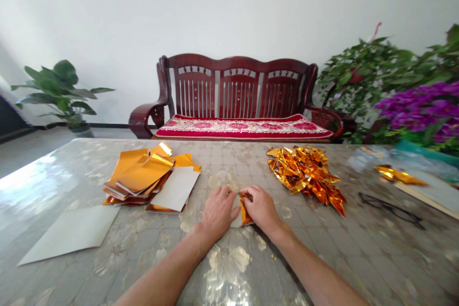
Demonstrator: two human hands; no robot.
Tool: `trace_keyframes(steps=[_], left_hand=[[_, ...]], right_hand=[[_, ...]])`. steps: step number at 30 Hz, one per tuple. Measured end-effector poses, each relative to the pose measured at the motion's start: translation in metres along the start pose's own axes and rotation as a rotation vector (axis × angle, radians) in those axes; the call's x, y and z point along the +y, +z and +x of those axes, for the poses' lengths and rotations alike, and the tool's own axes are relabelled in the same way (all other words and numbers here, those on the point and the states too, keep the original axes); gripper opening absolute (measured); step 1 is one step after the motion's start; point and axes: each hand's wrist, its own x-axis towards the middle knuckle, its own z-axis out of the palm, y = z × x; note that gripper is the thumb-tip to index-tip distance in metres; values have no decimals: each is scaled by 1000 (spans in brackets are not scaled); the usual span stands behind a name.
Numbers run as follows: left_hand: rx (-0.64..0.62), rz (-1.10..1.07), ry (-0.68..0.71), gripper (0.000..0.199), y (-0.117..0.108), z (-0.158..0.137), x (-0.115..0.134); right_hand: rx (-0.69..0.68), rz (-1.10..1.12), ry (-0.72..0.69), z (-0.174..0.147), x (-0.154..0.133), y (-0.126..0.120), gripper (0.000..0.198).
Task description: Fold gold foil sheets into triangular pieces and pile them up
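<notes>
left hand (219, 206) palm down, grip unclear; right hand (261, 206) pinching foil sheet (245, 213)

Paper sheet (246, 214) orange-gold and whitish; tablecloth (89, 275) grey, flowered; seat cover (244, 125) red, white-floral.

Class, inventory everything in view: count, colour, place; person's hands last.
Table: 1, grey, foreground
Held paper: 1, orange and white, table's middle
Paper heap: 1, orange and white, table's left
Large sheet: 1, white, table's left
Foil pile: 1, gold, table's right
Loose foil: 1, gold, table's right
Eyeglasses: 1, black, table's right
Plastic film: count unclear, clear, far right
Teal item: 1, teal, far right
Flat item: 1, whitish, right edge
Bench: 1, maroon, behind table
Seat mat: 1, red and cream, bench
Potted plant: 1, green, left floor
Leafy plants: count unclear, green, right
Flowers: many, purple, right
Wall: 1, white, background
Left hand: 1, bare, on held paper
Right hand: 1, bare, on held paper
</notes>
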Motion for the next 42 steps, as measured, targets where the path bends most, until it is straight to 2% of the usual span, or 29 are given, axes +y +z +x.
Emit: trace_keyframes(steps=[9, 42], left_hand=[[20, -3, -8, 28, 4, 1, -3], [63, -2, -38, 25, 1, 1, -5]], right_hand=[[-39, -132, -43, -3, -7, -3, 23], [-116, -257, -219, -7, -7, -8, 25]])
